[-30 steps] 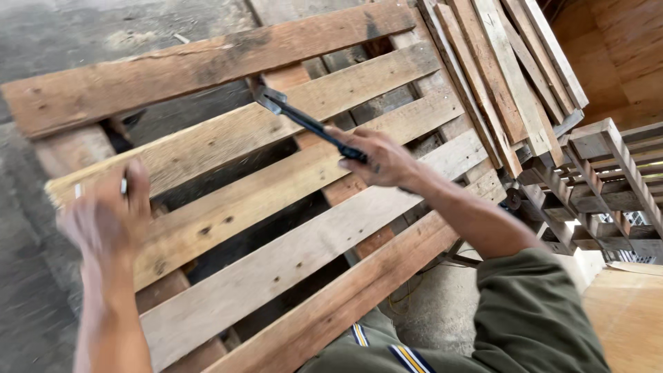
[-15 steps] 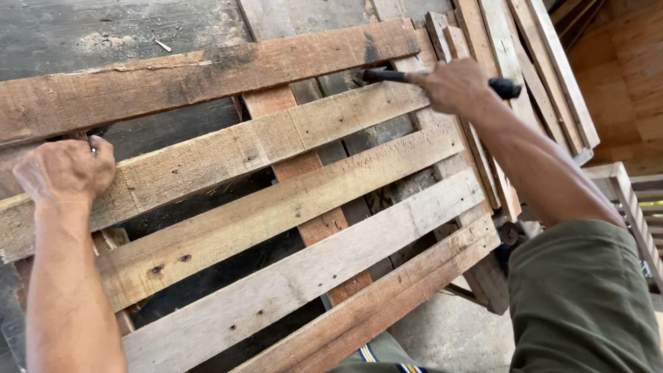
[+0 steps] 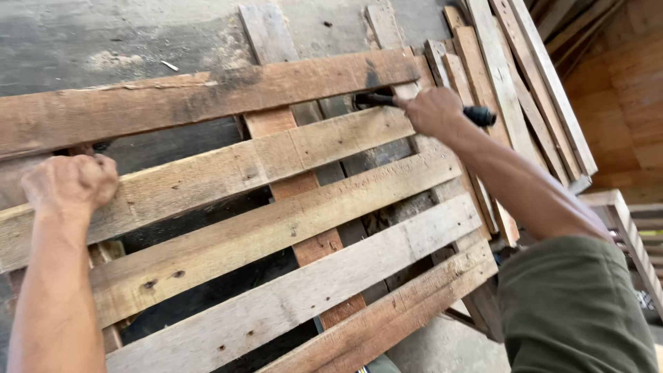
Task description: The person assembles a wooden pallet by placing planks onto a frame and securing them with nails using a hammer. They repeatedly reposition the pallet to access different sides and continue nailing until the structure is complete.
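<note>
A worn wooden pallet [image 3: 276,228] with several slats fills the view, tilted toward me. My left hand [image 3: 69,183] grips the left end of one slat, fingers curled over its edge. My right hand [image 3: 431,110] is closed around a black-handled tool [image 3: 480,115], held sideways. The tool's front end [image 3: 373,99] sits in the gap under the top slat [image 3: 207,97], near the pallet's right end. The tool's head is hidden behind the wood.
Loose planks [image 3: 511,83] lean in a stack beyond the pallet's right side. Another wooden frame [image 3: 625,221] stands at the right edge. Grey concrete floor [image 3: 138,41] lies behind the pallet. My green sleeve [image 3: 573,304] covers the lower right.
My right hand has swung the tool from the pallet's middle up to the gap under the top slat. My left hand has closed onto the slat's left end. The view has shifted closer.
</note>
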